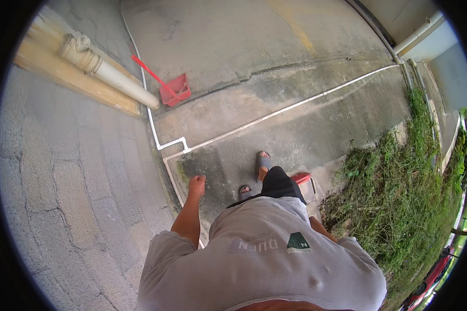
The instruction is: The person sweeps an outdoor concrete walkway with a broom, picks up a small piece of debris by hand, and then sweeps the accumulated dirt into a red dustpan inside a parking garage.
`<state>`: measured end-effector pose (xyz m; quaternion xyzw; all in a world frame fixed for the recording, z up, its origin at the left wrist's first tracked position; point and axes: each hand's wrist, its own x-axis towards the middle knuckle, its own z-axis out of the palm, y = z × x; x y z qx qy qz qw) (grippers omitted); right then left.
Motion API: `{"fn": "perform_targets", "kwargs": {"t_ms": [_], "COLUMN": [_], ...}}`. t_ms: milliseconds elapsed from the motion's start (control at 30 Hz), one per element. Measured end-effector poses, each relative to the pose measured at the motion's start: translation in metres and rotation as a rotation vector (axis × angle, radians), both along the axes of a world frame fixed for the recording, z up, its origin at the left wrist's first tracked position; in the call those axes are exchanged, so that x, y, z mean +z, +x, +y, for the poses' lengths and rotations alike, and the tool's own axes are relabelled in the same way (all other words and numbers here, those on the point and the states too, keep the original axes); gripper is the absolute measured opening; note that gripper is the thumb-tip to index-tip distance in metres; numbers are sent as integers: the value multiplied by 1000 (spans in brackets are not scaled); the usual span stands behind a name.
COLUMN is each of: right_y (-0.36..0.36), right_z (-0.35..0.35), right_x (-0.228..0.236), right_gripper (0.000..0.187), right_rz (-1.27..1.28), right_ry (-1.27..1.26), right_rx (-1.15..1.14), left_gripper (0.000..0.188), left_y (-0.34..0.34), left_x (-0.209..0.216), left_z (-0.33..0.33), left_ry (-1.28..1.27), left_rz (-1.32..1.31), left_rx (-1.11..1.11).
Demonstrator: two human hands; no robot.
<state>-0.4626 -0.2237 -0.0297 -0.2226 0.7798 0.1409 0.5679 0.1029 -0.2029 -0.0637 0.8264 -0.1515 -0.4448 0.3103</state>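
My left hand [196,185] hangs over the concrete beside the block wall, its fingers curled closed with nothing visible in them. My right forearm [320,226] shows only in part at my side; the hand is hidden behind my shirt. A red broom head or brush [301,178] is just beyond my right leg, partly covered by it. I cannot tell whether my right hand holds it. Farther off at the left, a red long-handled dustpan [180,85] stands by the foot of a thick pipe [124,85].
Thin white pipes [275,113] run across the concrete ground and along the stone-block wall [72,197] on the left. Cut weeds and green plants [384,181] lie heaped on the right. A red car [430,277] is at the far lower right.
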Motion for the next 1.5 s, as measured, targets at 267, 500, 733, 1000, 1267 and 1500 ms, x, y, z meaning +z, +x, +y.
{"fn": "perform_targets", "kwargs": {"t_ms": [267, 500, 733, 1000, 1267, 1500], "right_y": [38, 84, 149, 247, 364, 439], "right_z": [-127, -312, -527, -676, -749, -843], "right_x": [8, 49, 58, 50, 125, 192], "right_gripper": [24, 16, 11, 8, 11, 24], "right_rz": [-73, -81, -259, -188, -43, -348], "right_ry": [-7, -136, -471, -461, -163, -543], "right_rx": [-68, -15, -146, -173, -173, 624], "left_gripper": [38, 26, 26, 65, 60, 39], "left_y": [32, 118, 225, 355, 434, 469], "left_x": [-19, 56, 90, 77, 64, 91], "left_z": [-34, -192, -344, -487, -508, -543], "left_ry": [336, -16, -248, -145, 37, -45], "left_rz": [95, -125, -90, -324, -136, -57], "left_rx": [-175, 482, 827, 944, 1265, 1466]}}
